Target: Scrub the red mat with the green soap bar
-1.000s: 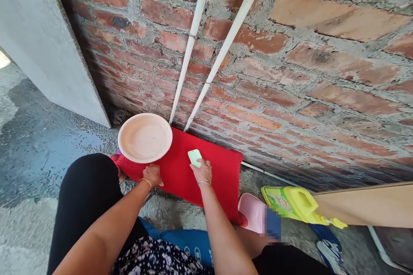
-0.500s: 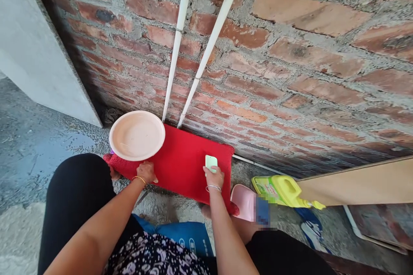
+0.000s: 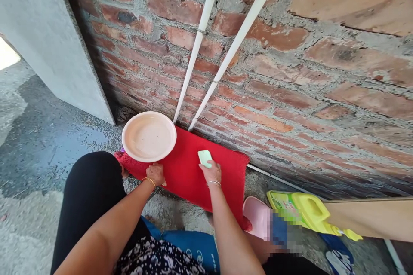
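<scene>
A red mat [image 3: 187, 165] with a fluffy underside lies flat in front of me, its folded edges drooping. My left hand [image 3: 156, 175] is closed at the mat's near edge, just below the basin, its thumb pointing right. In my right hand [image 3: 211, 172] is a pale green scrub brush [image 3: 204, 158], held against the mat right of its middle; its underside is hidden. A pale pink basin [image 3: 149, 136] with a little water in it rests on the mat's left end.
Behind the mat stands a brick wall [image 3: 267, 94] with two white pipes [image 3: 193, 58]. A grey slab [image 3: 64, 51] leans at left over wet floor. At right are a pink plastic object [image 3: 256, 217], a yellow jug [image 3: 306, 212] and a board [image 3: 371, 219]. A blue bag [image 3: 190, 242] lies below.
My right hand has moved the brush left across the mat, and the brush is turned more to the left. My left hand stays at the mat's edge. The view has shifted left.
</scene>
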`<control>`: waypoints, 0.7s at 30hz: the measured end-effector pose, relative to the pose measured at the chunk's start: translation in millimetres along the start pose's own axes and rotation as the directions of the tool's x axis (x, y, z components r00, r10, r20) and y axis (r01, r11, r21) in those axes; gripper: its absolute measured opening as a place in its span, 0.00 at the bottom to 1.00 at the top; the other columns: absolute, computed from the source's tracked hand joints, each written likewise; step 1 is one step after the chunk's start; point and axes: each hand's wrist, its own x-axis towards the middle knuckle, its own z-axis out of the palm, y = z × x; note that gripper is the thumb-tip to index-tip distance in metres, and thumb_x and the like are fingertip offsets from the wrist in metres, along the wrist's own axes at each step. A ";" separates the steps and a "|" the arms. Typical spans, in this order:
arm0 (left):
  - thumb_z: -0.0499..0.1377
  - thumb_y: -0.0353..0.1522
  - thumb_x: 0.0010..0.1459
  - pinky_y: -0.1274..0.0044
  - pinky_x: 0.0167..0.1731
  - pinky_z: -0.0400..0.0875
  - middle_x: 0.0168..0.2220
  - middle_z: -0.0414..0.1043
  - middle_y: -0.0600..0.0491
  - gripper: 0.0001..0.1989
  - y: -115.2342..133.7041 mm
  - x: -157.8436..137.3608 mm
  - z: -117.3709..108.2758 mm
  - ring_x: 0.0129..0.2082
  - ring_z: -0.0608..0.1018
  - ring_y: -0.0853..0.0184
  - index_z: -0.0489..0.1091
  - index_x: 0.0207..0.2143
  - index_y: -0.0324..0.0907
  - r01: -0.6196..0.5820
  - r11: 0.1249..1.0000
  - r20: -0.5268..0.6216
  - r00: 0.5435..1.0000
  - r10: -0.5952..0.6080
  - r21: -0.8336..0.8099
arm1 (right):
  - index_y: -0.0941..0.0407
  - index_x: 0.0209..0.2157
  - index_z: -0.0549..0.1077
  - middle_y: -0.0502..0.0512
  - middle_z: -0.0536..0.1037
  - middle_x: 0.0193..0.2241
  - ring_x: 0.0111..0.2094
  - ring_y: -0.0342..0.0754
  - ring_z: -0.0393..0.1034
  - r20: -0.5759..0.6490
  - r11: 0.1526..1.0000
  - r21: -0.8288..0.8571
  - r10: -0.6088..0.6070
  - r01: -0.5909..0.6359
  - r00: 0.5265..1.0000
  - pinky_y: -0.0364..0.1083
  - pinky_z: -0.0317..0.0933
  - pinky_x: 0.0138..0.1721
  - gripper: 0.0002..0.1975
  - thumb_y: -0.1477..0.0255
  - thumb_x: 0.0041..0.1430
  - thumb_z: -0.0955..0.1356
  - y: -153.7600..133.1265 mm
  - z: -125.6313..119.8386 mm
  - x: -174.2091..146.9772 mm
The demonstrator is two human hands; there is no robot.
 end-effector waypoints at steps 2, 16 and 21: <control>0.73 0.37 0.31 0.70 0.42 0.73 0.49 0.70 0.41 0.36 -0.2 0.0 0.6 0.48 0.74 0.54 0.71 0.47 0.41 -0.007 1.000 -0.006 1.000 0.007 -0.004 | 0.53 0.39 0.73 0.54 0.72 0.34 0.38 0.52 0.67 -0.068 0.992 0.043 0.125 -0.123 0.990 0.47 0.59 0.41 0.20 0.60 0.42 0.71 33.3 -15.6 5.3; 0.73 0.38 0.30 0.70 0.42 0.73 0.48 0.70 0.42 0.37 -0.6 -4.3 -1.8 0.47 0.75 0.54 0.71 0.46 0.41 -0.015 1.000 -0.020 1.000 0.014 -0.014 | 0.52 0.38 0.73 0.54 0.72 0.35 0.39 0.51 0.67 -0.090 0.996 0.091 0.004 0.005 0.996 0.46 0.59 0.42 0.18 0.61 0.43 0.71 -9.9 10.7 -6.3; 0.73 0.38 0.30 0.71 0.41 0.73 0.48 0.70 0.41 0.37 0.1 -1.3 -1.1 0.47 0.75 0.54 0.71 0.46 0.40 -0.009 1.000 -0.018 1.000 0.009 -0.011 | 0.50 0.38 0.74 0.53 0.70 0.38 0.39 0.50 0.66 0.046 0.968 0.033 -0.250 0.249 0.967 0.46 0.58 0.42 0.16 0.65 0.44 0.72 -72.9 39.3 -16.9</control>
